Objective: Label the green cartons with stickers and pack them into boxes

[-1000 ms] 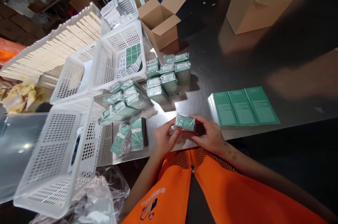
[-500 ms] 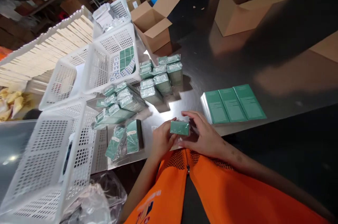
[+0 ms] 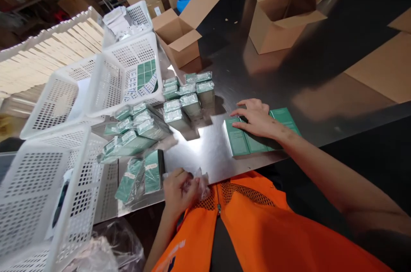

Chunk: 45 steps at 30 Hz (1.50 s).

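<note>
My left hand [image 3: 178, 190] is closed around a crumpled clear plastic wrapper [image 3: 201, 184] at the table's front edge. Farther right, my right hand [image 3: 255, 118] lies over a row of flat green boxes [image 3: 237, 141], fingers spread and touching their tops. The hand and forearm hide part of the row. Close to my left hand, two green packs stand: one dark-sided pack [image 3: 152, 171] and one in loose clear film [image 3: 130, 180]. Behind them are several plastic-wrapped green packs [image 3: 146, 128] in a cluster, with another wrapped group [image 3: 189, 107] beyond.
White perforated baskets [image 3: 80, 203] line the left side; one farther basket [image 3: 125, 56] holds green and white printed cards. Open cardboard boxes stand at the back: one at centre [image 3: 186, 47], one farther right [image 3: 276, 28]. A cardboard flap [image 3: 382, 66] juts in at the right.
The green pack is no longer between my hands. My right hand has moved right onto the row of green boxes. My left hand now grips a crumpled wrapper. The view has shifted slightly.
</note>
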Each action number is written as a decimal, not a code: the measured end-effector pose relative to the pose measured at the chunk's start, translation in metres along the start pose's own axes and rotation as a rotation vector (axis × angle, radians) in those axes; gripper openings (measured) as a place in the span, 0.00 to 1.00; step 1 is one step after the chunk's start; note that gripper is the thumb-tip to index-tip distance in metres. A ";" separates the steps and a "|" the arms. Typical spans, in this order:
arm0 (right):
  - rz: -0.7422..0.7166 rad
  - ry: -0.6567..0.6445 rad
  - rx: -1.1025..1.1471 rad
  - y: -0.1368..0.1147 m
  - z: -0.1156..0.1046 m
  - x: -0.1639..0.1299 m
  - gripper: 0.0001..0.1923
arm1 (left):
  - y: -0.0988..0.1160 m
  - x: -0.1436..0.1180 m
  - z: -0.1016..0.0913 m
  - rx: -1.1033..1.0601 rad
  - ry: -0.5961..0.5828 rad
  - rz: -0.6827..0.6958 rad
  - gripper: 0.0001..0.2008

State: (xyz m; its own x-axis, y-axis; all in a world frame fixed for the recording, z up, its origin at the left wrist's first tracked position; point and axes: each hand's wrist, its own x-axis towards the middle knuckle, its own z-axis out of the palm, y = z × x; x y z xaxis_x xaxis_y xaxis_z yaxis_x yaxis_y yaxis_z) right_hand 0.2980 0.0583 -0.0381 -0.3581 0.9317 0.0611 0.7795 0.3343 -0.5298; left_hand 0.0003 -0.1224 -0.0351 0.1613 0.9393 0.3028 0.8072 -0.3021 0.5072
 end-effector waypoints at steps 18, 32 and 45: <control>-0.550 -0.140 0.234 -0.183 0.094 -0.028 0.29 | -0.038 -0.067 -0.091 0.361 -0.106 -0.917 0.18; -0.265 -0.278 0.490 -0.212 0.145 0.000 0.36 | -0.018 -0.057 -0.012 -0.030 0.276 -0.390 0.06; -0.249 -0.019 1.026 -0.153 0.089 -0.021 0.17 | -0.028 0.022 -0.027 -0.433 0.346 -0.386 0.25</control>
State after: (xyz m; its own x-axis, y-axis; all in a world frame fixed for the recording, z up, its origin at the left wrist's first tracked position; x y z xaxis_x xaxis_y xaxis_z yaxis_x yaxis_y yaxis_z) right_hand 0.1410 -0.0253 -0.0336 -0.4635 0.8478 0.2577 -0.1218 0.2272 -0.9662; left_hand -0.0342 -0.0976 -0.0206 -0.3427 0.9084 0.2395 0.4581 -0.0610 0.8868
